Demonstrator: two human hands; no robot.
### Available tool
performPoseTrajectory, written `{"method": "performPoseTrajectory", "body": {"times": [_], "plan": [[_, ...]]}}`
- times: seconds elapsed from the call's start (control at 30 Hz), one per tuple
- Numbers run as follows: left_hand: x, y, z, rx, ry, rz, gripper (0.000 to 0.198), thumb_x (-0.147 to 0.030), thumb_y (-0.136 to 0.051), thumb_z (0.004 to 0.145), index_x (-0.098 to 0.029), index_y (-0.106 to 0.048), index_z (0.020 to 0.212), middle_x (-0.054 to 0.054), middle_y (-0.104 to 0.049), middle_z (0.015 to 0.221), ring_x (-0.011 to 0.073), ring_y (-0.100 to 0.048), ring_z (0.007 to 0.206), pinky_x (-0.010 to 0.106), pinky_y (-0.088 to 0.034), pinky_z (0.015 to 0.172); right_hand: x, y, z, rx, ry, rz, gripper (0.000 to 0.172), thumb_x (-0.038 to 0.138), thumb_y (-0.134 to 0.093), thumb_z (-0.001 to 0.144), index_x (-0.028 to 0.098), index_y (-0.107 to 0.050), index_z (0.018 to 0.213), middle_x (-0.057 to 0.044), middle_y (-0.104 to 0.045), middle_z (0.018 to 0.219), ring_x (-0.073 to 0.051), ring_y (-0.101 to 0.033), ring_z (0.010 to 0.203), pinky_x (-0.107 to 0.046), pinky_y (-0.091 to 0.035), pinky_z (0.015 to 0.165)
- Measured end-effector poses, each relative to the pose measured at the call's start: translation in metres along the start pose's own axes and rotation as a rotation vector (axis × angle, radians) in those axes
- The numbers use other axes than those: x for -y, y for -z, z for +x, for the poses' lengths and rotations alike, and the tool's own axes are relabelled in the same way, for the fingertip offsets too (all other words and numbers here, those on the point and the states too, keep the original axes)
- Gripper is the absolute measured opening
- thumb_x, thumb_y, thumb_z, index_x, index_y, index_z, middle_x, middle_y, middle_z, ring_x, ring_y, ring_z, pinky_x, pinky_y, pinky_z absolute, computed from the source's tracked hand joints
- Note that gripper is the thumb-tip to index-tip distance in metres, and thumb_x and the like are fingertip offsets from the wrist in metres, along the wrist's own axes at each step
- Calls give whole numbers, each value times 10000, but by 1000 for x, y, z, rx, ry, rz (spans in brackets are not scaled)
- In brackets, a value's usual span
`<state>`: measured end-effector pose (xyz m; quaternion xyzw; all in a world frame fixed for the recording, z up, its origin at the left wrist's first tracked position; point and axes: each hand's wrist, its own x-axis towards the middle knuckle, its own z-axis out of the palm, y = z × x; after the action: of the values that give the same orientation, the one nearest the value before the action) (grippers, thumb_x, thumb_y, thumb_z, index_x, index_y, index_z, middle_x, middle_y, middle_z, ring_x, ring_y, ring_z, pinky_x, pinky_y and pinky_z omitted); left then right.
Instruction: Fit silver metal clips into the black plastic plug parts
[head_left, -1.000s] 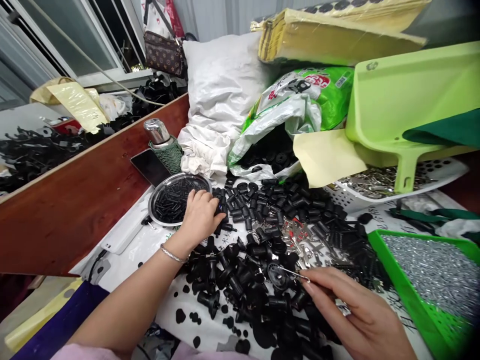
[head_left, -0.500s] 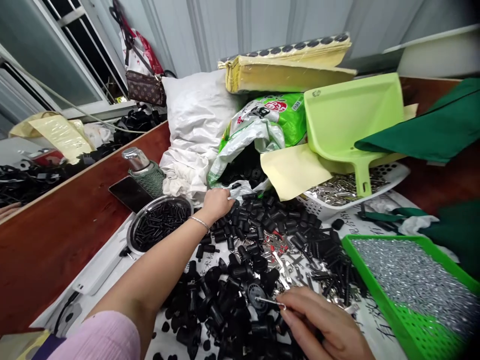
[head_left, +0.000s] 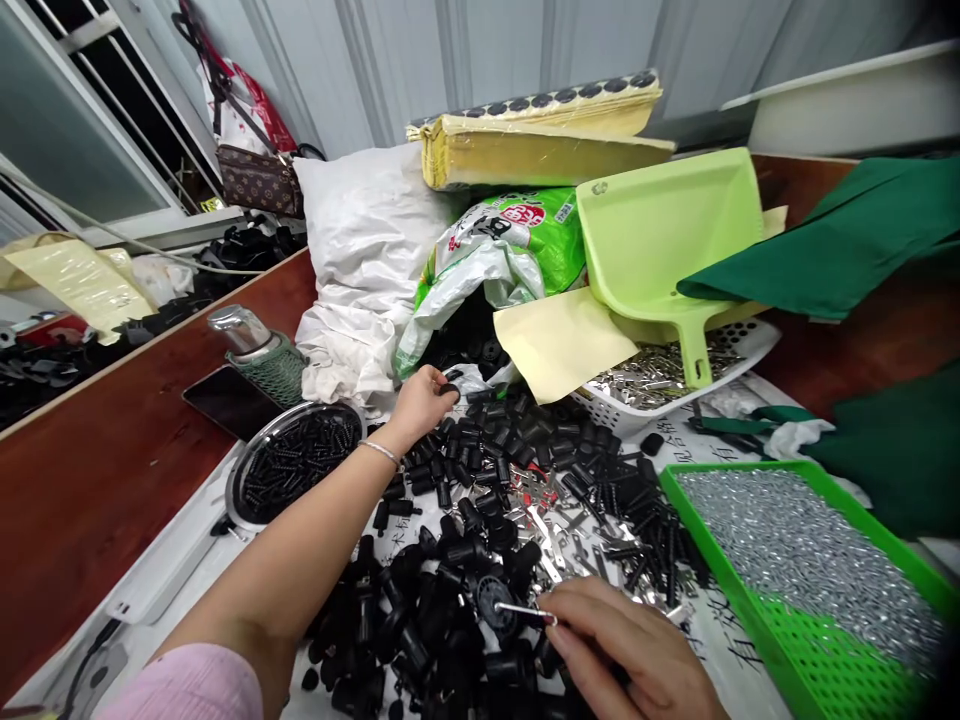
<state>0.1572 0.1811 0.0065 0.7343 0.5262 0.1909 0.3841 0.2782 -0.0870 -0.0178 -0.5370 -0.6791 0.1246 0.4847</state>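
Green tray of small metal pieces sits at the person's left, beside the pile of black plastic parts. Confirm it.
Not right. The head view shows the green tray at the person's right, beside the pile of black plastic parts; the right hand, pinching a metal pin, is nearest it.

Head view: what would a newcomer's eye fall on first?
A heap of black plastic parts fills the middle, with the left hand pinching a small black part at its far edge. Nearest, the right hand holds a metal pin; a green tray of silvery pieces sits right.

Left hand (head_left: 420,400) now at bag (head_left: 517,240)
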Motion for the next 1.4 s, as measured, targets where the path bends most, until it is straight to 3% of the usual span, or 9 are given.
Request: {"method": "performPoseTrajectory", "body": {"times": [0.1,0.3,0.4,0.5,0.83,1.07,1.4], "plan": [[-2,7,-42,101,32,-336,266,-180,-519,869,-114,-487,1125,60,-631,856,111,-642,695,262,-534,694,-6,-1,-2,6,-21,46,163,166,-498,866,236,-588,982,-33,-665,839,-168,-653,737,-242,-551,618],[12,4,-128,328,171,-853,229,-290,-479,893,-114,-560,1016,118,-665,948,147,-678,767,252,-550,695,-3,-5,3,-41,-69,29,118,169,-540,851,200,-625,927,-55,-663,845,-179,-643,756,-266,-539,652],[19,-4,-155,379,310,-1125,316,-323,-362,939,-96,-568,1014,152,-673,956,156,-684,751,239,-550,658,8,-7,8,-41,-32,-18,121,162,-541,847,186,-629,926,-66,-666,833,-185,-642,736,-280,-536,639],[25,-8,-172,387,376,-1263,239,-231,-396,928,-89,-572,1005,155,-684,930,164,-690,730,226,-548,628,18,-9,12,-15,22,-78,139,144,-534,847,183,-624,945,-70,-669,835,-187,-642,732,-287,-532,636],[34,-5,-197,374,335,-1419,127,-164,-500,871,-107,-584,947,92,-681,893,201,-692,792,250,-553,674,36,-19,18,64,167,-167,198,97,-528,845,179,-593,1013,-70,-655,861,-175,-633,760,-288,-525,670],[39,-3,-201,409,290,-1403,180,-136,-616,794,-99,-581,967,84,-670,854,187,-674,855,242,-543,735,48,-21,20,86,256,-304,190,95,-518,838,145,-611,996,-88,-664,836,-175,-635,719,-280,-525,637],[41,-6,-200,426,314,-1395,247,-166,-698,729,-88,-609,946,91,-663,860,187,-660,853,257,-541,755,51,-19,19,87,205,-264,139,92,-510,851,112,-604,952,-75,-640,809,-155,-616,694,-268,-507,616]]}}
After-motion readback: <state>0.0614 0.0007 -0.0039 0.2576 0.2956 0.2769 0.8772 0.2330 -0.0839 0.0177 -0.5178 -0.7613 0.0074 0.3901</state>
